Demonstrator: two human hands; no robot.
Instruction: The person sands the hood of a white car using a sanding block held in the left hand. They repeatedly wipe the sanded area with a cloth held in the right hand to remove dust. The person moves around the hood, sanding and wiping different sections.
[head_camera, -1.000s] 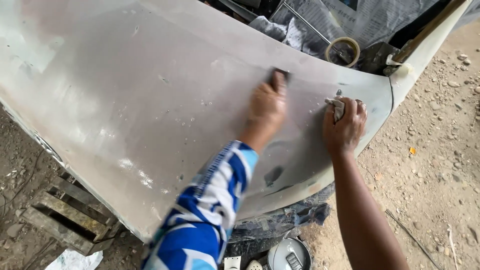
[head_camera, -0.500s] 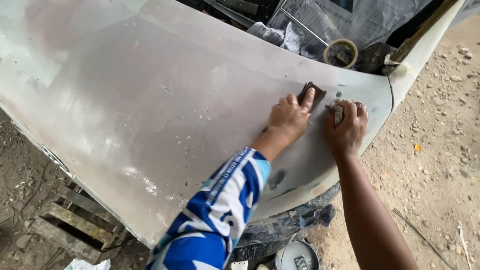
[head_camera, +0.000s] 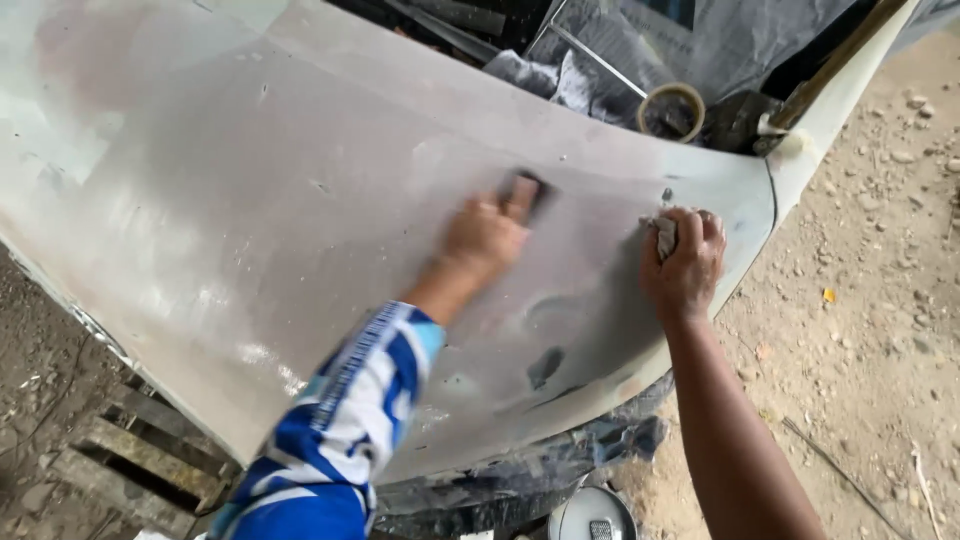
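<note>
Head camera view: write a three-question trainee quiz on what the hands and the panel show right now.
1. True or false: the left hand presses a small dark sanding block against the grey car panel.
2. What does the right hand hold? A) a crumpled pale piece of paper or cloth B) a spray can C) a hammer
3. Fill in: the roll of tape lies beyond the panel's far edge, closer to the ____ hand.

Key: 1 true; 2 A; 3 right.
</note>
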